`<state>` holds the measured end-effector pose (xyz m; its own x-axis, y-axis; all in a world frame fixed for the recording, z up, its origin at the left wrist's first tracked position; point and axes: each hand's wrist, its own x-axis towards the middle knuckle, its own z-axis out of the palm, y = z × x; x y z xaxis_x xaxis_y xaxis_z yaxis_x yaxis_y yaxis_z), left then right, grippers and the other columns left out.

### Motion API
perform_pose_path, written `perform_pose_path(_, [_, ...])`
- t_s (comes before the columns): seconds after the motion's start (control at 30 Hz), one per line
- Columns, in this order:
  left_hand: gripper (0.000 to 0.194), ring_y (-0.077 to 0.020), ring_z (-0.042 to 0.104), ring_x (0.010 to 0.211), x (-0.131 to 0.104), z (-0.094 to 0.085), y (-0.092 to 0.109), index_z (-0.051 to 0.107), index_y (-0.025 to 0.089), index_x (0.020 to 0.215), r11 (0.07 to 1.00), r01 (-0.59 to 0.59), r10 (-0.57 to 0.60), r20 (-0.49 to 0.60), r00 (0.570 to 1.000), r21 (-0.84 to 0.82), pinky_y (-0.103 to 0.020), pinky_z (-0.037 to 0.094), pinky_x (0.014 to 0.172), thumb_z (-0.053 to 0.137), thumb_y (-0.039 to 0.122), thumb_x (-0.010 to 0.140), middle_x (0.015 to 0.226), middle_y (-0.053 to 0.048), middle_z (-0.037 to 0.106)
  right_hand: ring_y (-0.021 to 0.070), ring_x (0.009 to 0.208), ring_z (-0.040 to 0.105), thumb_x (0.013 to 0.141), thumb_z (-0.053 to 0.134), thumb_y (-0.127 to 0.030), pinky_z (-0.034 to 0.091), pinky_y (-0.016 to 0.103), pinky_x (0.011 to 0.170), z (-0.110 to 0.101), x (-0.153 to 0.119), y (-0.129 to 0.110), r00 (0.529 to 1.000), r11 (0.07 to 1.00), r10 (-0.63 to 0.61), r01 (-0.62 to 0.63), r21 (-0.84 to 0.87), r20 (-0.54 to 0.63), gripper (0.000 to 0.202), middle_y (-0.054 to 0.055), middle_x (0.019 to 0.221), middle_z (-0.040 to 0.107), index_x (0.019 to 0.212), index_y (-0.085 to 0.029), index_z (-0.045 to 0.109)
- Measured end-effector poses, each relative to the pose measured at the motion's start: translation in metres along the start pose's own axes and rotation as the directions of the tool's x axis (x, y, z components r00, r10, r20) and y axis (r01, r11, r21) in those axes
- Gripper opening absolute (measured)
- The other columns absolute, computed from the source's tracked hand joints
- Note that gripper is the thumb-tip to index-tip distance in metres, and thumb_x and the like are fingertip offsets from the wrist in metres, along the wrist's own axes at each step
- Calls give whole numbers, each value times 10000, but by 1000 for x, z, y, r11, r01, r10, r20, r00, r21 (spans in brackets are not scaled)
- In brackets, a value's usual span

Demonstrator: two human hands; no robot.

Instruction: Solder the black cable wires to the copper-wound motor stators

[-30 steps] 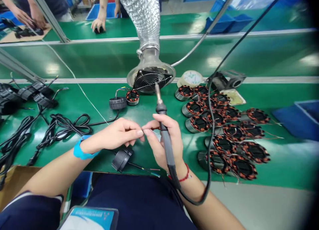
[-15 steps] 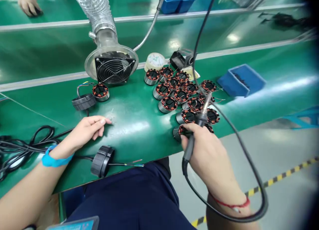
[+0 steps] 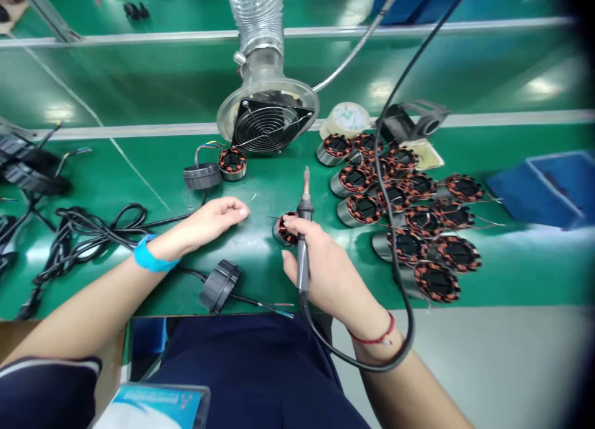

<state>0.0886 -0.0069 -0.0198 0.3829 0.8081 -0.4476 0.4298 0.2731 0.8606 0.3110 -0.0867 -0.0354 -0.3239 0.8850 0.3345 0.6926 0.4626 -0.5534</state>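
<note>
My right hand [image 3: 325,271] is closed around a soldering iron [image 3: 303,255], its metal tip pointing away from me. Fingers of that hand also reach onto a motor stator [image 3: 284,230] with copper windings, which they partly hide. To the left, my left hand [image 3: 216,221] pinches a thin solder wire [image 3: 253,198], whose short end shows beyond the fingertips. Below it, a black round cap [image 3: 220,286] with a cable and bare coloured wire ends lies near the table edge. Another stator [image 3: 232,163] stands beside a black cap [image 3: 202,176] under the fan.
Several stators [image 3: 360,210] stand grouped on the right. A fume duct with a fan [image 3: 267,128] hangs at the back. Black cables [image 3: 88,230] lie coiled at left. A blue bin [image 3: 548,190] stands far right. The iron's cord [image 3: 409,317] loops over my right forearm.
My right hand has moved left from the stator group with the soldering iron, bringing one stator toward my left hand. The view has shifted; my left hand still pinches the wire.
</note>
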Motion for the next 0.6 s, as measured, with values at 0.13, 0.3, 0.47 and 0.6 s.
perform_pose_path(0.13, [377,-95,310,554,9,3,-1,629,145,838,999,-19,18,19,1000,35,-245,241,541,546,512,860,609,53,412,267,1209,613,786,471,-50,531,505,985,9,15,9,999,992,-17,23,124,-49,510,156,1304,604,1257,-223,385])
perform_pose_path(0.3, [272,-87,379,582,12,2,-1,644,127,734,999,-26,23,86,996,40,-237,271,556,568,362,846,648,16,494,297,1377,467,780,531,-78,459,566,1065,16,14,29,994,982,-49,30,187,95,569,190,1468,472,1302,-219,356])
perform_pose_path(0.47, [268,-51,276,474,21,5,7,640,122,741,958,82,-30,187,982,-275,-234,138,470,654,386,789,597,33,448,280,1250,562,839,635,-162,509,528,1002,29,15,41,997,970,-73,65,234,25,528,143,1385,555,1301,-246,393])
perform_pose_path(0.6, [297,-37,243,451,31,12,15,620,119,765,936,102,-47,169,985,-338,-232,99,453,683,408,781,596,41,426,298,1170,574,839,692,-228,520,531,953,35,17,42,995,980,-92,98,173,-42,550,142,1310,596,1312,-237,411])
